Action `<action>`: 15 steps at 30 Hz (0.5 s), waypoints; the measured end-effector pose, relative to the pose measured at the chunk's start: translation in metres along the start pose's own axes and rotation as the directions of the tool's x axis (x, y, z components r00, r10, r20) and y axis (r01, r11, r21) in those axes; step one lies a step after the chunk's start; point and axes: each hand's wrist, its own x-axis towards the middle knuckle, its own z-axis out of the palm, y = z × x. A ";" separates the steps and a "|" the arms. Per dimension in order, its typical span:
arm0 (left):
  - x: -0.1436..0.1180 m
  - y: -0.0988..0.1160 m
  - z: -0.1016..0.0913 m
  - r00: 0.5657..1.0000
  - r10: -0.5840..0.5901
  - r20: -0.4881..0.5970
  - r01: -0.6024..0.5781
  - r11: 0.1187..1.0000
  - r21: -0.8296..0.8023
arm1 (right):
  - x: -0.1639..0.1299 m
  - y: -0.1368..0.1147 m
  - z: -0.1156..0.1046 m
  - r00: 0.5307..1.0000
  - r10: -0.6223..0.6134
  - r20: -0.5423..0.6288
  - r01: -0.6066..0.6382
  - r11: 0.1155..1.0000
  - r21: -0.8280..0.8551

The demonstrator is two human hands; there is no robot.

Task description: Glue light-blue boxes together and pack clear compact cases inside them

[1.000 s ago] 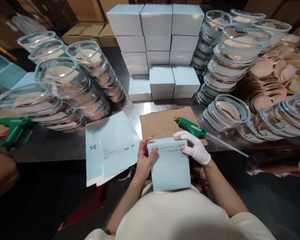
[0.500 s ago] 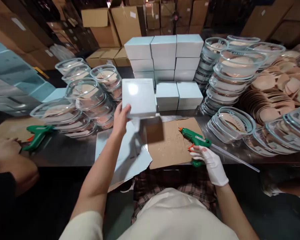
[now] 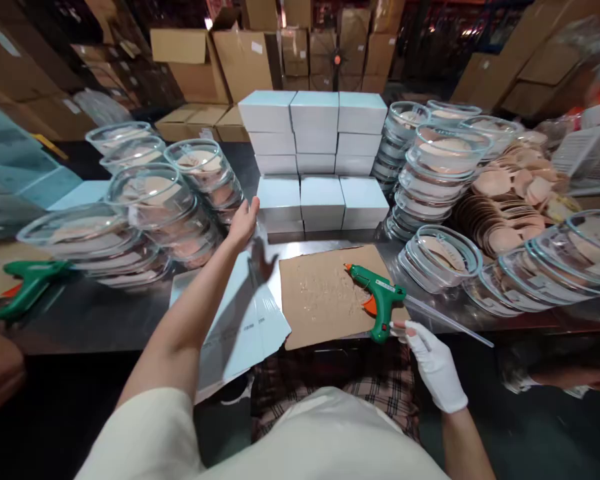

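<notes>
My bare left hand (image 3: 243,225) is raised beside the left end of the front row of boxes, fingers stretched and nothing in them. Closest to it is a white box with a pale blue top (image 3: 279,193), level with two like it. My right hand (image 3: 433,363), in a white glove with bare fingertips, hovers off the table edge with loosely bent fingers, holding nothing. Just left of its fingertips lies a green glue gun (image 3: 383,293) with an orange trigger and a clear glue stick (image 3: 447,321) behind. The gun rests on a glue-flecked cardboard sheet (image 3: 315,293).
Flat pale blue card (image 3: 240,327) lies left of the cardboard. Stacked clear oval containers (image 3: 153,193) stand on the left, more (image 3: 443,153) on the right near wooden pieces (image 3: 495,213). Boxes (image 3: 315,120) are piled behind. Another person's arm (image 3: 0,367) and a second glue gun (image 3: 30,283) are at left.
The box my left hand held now stands at the left of the front row, and the hand has let go. My right hand has drawn back from the glue gun, which lies more upright.
</notes>
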 end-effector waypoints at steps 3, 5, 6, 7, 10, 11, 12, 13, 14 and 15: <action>-0.072 -0.001 -0.053 0.992 -0.062 0.108 0.047 0.990 0.133 | 0.004 0.002 0.002 1.000 -0.013 0.011 0.014 0.995 -0.100; -0.134 -0.006 -0.086 0.977 -0.211 0.020 0.182 0.883 0.432 | 0.007 0.004 0.008 0.999 0.030 0.035 -0.025 0.990 -0.137; -0.164 -0.010 -0.099 0.958 -0.265 -0.108 0.282 0.807 0.519 | 0.010 0.004 0.012 0.997 0.037 0.075 -0.024 0.986 -0.162; -0.191 -0.016 -0.109 0.918 -0.301 -0.258 0.396 0.732 0.554 | 0.012 0.003 0.017 0.990 0.025 0.139 0.004 0.980 -0.199; -0.247 -0.034 -0.121 0.792 -0.470 -0.389 0.610 0.595 0.524 | 0.021 -0.005 0.036 0.931 -0.084 0.354 0.195 0.937 -0.289; -0.257 -0.037 -0.123 0.769 -0.507 -0.389 0.638 0.577 0.509 | 0.024 -0.009 0.041 0.906 -0.125 0.404 0.259 0.919 -0.297; -0.264 -0.038 -0.124 0.761 -0.507 -0.406 0.649 0.592 0.478 | 0.026 -0.013 0.046 0.887 -0.169 0.430 0.315 0.902 -0.294; -0.269 -0.036 -0.125 0.766 -0.467 -0.442 0.637 0.645 0.422 | 0.028 -0.016 0.049 0.873 -0.216 0.436 0.363 0.887 -0.286; -0.271 -0.033 -0.127 0.770 -0.399 -0.497 0.598 0.724 0.345 | 0.030 -0.020 0.052 0.867 -0.267 0.421 0.403 0.872 -0.278; -0.272 -0.028 -0.128 0.764 -0.323 -0.559 0.535 0.802 0.267 | 0.031 -0.023 0.054 0.865 -0.317 0.390 0.437 0.857 -0.273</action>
